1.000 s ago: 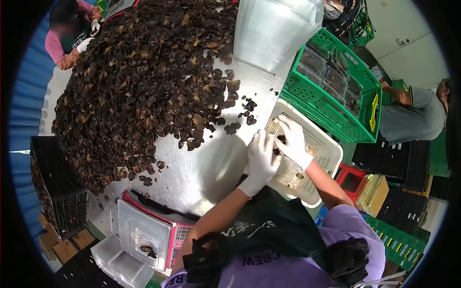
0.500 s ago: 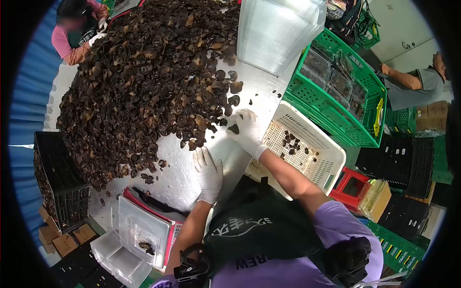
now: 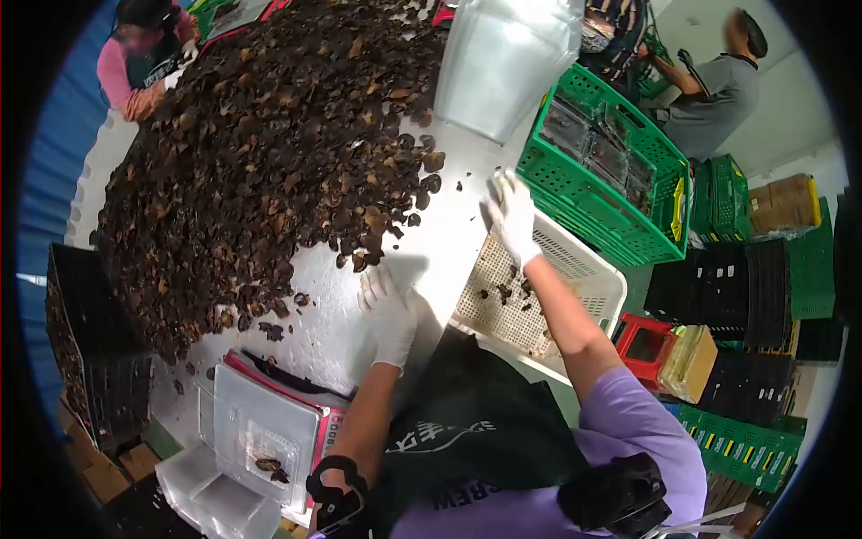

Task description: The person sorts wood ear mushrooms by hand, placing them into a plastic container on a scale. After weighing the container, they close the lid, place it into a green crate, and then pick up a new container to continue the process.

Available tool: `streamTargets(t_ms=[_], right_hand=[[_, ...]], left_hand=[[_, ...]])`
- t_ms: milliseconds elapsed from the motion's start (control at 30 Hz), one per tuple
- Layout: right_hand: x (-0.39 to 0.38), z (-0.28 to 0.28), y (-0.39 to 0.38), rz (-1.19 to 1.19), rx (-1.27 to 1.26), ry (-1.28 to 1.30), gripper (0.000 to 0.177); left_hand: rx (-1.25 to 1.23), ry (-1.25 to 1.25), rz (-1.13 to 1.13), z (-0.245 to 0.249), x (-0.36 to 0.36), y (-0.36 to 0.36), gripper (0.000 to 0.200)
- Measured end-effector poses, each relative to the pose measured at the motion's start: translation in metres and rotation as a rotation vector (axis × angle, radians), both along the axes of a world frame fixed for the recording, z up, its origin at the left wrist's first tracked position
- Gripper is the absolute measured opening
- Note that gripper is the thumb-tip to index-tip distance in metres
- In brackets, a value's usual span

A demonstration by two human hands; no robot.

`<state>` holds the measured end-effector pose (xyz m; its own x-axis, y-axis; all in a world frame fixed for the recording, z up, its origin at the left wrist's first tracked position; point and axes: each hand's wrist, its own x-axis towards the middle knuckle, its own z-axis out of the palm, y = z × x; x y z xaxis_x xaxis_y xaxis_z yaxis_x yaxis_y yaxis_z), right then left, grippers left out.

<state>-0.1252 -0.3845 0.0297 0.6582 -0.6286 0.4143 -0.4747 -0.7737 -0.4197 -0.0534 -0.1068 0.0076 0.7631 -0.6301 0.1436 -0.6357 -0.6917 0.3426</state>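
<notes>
A large heap of dark brown, fungus-like pieces covers much of the metal table. My left hand, in a white glove, rests on the table just below the heap, fingers spread and holding nothing. Over the table's right edge is my right hand, also gloved, with its fingers apart and nothing visible in it. It is above the near corner of a white perforated basket, in which several dark pieces lie. A red scale with a clear tray holding a few pieces stands at the lower left.
Stacked clear containers stand at the table's far right. A green crate with packed boxes is beyond the basket. A black crate is at the left. One person works at the far left; another stands at the far right.
My right hand has moved right, from beside the heap to the basket side, and the dark piece near its fingers is no longer seen there. The person at the right now stands more upright.
</notes>
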Motion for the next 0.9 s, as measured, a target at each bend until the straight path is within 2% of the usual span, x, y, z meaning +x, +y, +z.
streamTargets(t_ms=[33, 133, 200, 267, 333, 400, 433, 500, 533, 567, 633, 667, 700, 767, 800, 867, 900], right_hand=[[0.017, -0.01, -0.014, -0.021, -0.042, -0.006, 0.052], [0.044, -0.029, -0.038, -0.043, -0.092, 0.227, 0.047], [0.026, -0.03, -0.041, 0.011, -0.077, 0.214, 0.04], [-0.008, -0.022, -0.038, 0.009, -0.06, 0.391, 0.031], [-0.031, -0.014, -0.029, -0.12, -0.068, 0.509, 0.025], [-0.023, 0.001, -0.017, -0.052, -0.01, 0.356, 0.024], [-0.005, -0.003, -0.013, -0.003, -0.071, 0.154, 0.025], [0.053, 0.021, 0.006, 0.078, -0.024, 0.037, 0.033], [0.079, 0.047, 0.019, 0.166, 0.094, -0.028, 0.04], [0.106, 0.053, 0.027, 0.224, 0.119, -0.049, 0.049], [0.153, 0.039, 0.047, 0.266, 0.08, -0.123, 0.054], [0.173, 0.027, 0.048, 0.357, 0.082, -0.112, 0.055], [0.184, 0.016, 0.061, 0.327, 0.003, -0.076, 0.053], [0.182, 0.039, 0.084, 0.46, 0.092, 0.107, 0.042], [0.182, 0.017, 0.097, 0.46, -0.001, 0.087, 0.036], [0.161, 0.017, 0.122, 0.551, -0.026, 0.249, 0.029], [0.146, 0.008, 0.128, 0.616, -0.061, 0.091, 0.03]], left_hand=[[0.013, 0.005, 0.02, 0.0, -0.002, 0.001, 0.067], [0.051, 0.007, 0.029, 0.002, 0.0, 0.001, 0.066], [0.052, 0.023, 0.006, 0.0, 0.002, 0.002, 0.066], [0.047, 0.013, 0.011, 0.003, 0.001, 0.003, 0.067], [0.089, 0.032, 0.008, 0.003, 0.001, 0.0, 0.067], [0.106, 0.024, 0.011, 0.006, -0.001, -0.001, 0.067], [0.128, 0.01, 0.01, 0.006, 0.001, -0.001, 0.067], [0.122, 0.01, 0.009, 0.002, 0.0, 0.001, 0.067], [0.11, 0.015, 0.01, 0.001, 0.0, -0.001, 0.067], [0.118, 0.01, 0.015, 0.002, 0.001, -0.002, 0.067], [0.104, 0.068, 0.009, 0.009, 0.0, -0.001, 0.07], [0.096, 0.06, 0.0, 0.013, 0.0, 0.002, 0.07], [0.031, 0.124, 0.019, 0.016, 0.0, 0.006, 0.073], [-0.039, 0.215, 0.054, 0.028, 0.002, 0.005, 0.079], [-0.034, 0.24, 0.09, 0.033, 0.003, 0.002, 0.082], [-0.063, 0.193, 0.072, 0.027, -0.002, 0.0, 0.083], [-0.07, 0.14, 0.119, 0.026, -0.003, -0.001, 0.085]])
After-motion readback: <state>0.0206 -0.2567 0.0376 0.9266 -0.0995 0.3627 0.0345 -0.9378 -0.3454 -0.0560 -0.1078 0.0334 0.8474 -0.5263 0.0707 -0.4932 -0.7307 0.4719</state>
